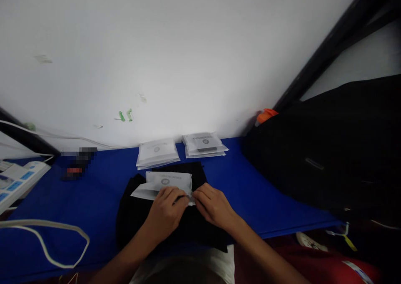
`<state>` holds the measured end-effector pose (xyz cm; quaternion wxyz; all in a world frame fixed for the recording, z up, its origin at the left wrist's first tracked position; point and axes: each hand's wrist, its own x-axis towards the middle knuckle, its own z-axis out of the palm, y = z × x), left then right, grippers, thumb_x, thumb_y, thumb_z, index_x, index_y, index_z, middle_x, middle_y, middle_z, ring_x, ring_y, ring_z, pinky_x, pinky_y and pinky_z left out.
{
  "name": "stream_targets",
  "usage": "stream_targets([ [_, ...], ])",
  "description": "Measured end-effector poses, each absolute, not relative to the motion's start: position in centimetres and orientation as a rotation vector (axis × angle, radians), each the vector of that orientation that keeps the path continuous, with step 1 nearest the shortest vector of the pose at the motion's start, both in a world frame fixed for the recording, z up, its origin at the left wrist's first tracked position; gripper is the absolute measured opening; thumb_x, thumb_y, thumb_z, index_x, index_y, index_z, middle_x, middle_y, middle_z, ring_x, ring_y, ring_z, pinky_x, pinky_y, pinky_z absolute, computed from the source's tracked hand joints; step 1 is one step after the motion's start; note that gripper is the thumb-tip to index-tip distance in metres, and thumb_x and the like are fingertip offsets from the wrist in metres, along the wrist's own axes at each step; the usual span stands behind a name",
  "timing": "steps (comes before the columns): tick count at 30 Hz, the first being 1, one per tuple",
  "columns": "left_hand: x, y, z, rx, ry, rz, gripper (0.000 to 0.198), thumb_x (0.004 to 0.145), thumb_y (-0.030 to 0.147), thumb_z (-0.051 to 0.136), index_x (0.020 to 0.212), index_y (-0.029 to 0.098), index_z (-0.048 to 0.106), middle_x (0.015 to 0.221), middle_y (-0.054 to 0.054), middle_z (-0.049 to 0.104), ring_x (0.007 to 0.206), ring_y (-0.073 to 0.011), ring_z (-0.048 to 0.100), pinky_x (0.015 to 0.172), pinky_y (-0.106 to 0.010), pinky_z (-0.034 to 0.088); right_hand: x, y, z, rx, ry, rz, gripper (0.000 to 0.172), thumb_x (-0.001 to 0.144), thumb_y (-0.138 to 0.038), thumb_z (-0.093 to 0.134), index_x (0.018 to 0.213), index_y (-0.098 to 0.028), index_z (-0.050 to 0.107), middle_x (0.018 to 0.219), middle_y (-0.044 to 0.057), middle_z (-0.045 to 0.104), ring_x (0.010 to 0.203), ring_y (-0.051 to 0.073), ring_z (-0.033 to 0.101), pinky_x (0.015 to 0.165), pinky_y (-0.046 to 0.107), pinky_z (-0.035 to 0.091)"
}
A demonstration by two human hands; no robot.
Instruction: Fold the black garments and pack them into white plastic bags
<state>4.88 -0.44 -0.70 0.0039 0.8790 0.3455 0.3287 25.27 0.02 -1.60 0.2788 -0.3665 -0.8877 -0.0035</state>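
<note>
A frosted white plastic pouch (pixel 171 178) with a grey round logo lies over folded black cloth (pixel 191 229). My left hand (pixel 166 213) is closed on the pouch's near edge, with thumb and fingers pinched together. A small dark thing shows by its thumb; I cannot make out what it is. My right hand (pixel 214 204) pinches the right end of the same edge, its fingertips close to the left ones. Beyond the cloth lie a stack of similar white pouches (pixel 158 152) and, to its right, another stack of pouches (pixel 205 144) with something dark inside.
A blue surface (pixel 247 183) runs along the white wall (pixel 200 58). At left are a white power strip (pixel 25 181), a pixelated dark object (pixel 78 165) and a looped white cable (pixel 79 229). A large black bag (pixel 328 150) bulges at right, near an orange item (pixel 267 115).
</note>
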Motion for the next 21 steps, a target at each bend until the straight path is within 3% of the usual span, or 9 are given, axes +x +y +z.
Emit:
stream_targets([
  [5,5.5,-0.3,-0.2,2.760,1.064,1.146,0.019,0.094,0.012,0.048,0.095,0.018,0.065,0.090,-0.005,0.068,0.086,-0.0199,0.060,0.078,-0.036,0.046,25.0,-0.4,-1.6,-0.942,-2.324,0.019,0.015,0.093,-0.015,0.045,0.104,-0.015,0.056,0.087,0.009,0.064,0.077,0.020,0.054,0.066,0.032,0.046],
  [12,5.3,0.0,0.1,2.786,1.000,1.157,0.017,0.095,0.013,0.048,0.085,0.017,0.061,0.086,-0.003,0.068,0.083,-0.0192,0.059,0.076,-0.035,0.044,24.9,0.0,-1.9,-0.820,-2.327,-0.066,0.023,0.090,-0.005,0.038,0.091,-0.016,0.058,0.074,0.005,0.061,0.069,0.018,0.051,0.059,0.029,0.041],
  [21,-3.3,1.4,-0.2,2.726,1.322,1.195,0.010,0.093,0.011,0.054,0.089,0.019,0.059,0.089,-0.005,0.064,0.090,-0.0207,0.057,0.083,-0.037,0.045,29.6,1.7,-1.9,-0.945,-2.046,-0.011,0.022,0.092,-0.006,0.044,0.100,-0.019,0.059,0.081,0.005,0.065,0.075,0.018,0.057,0.065,0.029,0.048],
])
